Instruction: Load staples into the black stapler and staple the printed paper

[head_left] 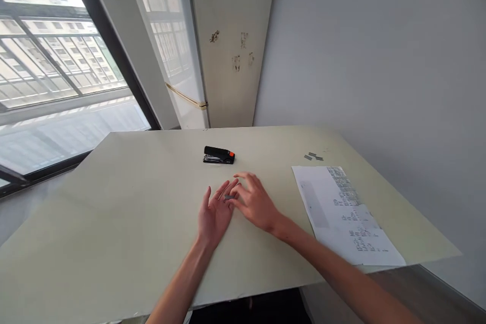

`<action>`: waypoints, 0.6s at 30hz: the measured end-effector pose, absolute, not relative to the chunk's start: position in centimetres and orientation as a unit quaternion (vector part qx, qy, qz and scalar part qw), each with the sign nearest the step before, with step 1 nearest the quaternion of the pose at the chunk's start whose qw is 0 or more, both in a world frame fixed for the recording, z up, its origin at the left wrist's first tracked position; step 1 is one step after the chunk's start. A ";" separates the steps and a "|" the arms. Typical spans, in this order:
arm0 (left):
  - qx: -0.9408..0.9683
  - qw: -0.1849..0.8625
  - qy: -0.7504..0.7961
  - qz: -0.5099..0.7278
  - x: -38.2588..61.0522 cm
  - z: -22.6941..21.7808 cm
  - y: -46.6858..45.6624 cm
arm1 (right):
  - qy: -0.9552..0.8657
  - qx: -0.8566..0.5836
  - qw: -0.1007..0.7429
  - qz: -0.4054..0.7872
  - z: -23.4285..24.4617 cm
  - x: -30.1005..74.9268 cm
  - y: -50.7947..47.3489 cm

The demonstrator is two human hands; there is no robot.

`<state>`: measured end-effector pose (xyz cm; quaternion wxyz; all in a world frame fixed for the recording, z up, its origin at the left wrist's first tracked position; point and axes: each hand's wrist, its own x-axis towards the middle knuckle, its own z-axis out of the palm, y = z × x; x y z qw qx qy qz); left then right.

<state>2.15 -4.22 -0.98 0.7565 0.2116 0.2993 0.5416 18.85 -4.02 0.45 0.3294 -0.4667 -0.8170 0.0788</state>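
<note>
My left hand (215, 215) is turned palm up over the table, its fingers spread. Above its fingers, my right hand (254, 202) pinches a small grey strip of staples (228, 197) between thumb and fingertips. The strip lies close over the left fingers; whether it touches them I cannot tell. Just beyond both hands sits a black stapler (219, 155) with an orange-red patch at its right end. Several more short grey staple strips (313, 156) lie on the table at the far right.
Printed white paper sheets (322, 202) lie on the right of the pale table (125, 223), reaching its front edge. A wall (360, 61) runs along the right side. A cabinet (231, 81) stands behind the table, and a window (61, 55) is at the left.
</note>
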 end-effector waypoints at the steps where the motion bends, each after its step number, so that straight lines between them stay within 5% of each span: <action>1: 0.228 0.753 0.307 0.536 2.3 -1.1 -4.1 | -0.806 -0.490 0.327 0.065 0.5 21.0 -3.5; 9: 0.444 0.627 0.437 0.468 -2.2 -0.8 -8.0 | -0.663 -0.685 0.302 0.000 -1.9 40.3 2.7; 18: 0.586 0.504 0.504 0.386 -4.6 -0.6 -12.8 | -0.663 -0.689 0.291 -0.017 -3.7 43.3 -0.2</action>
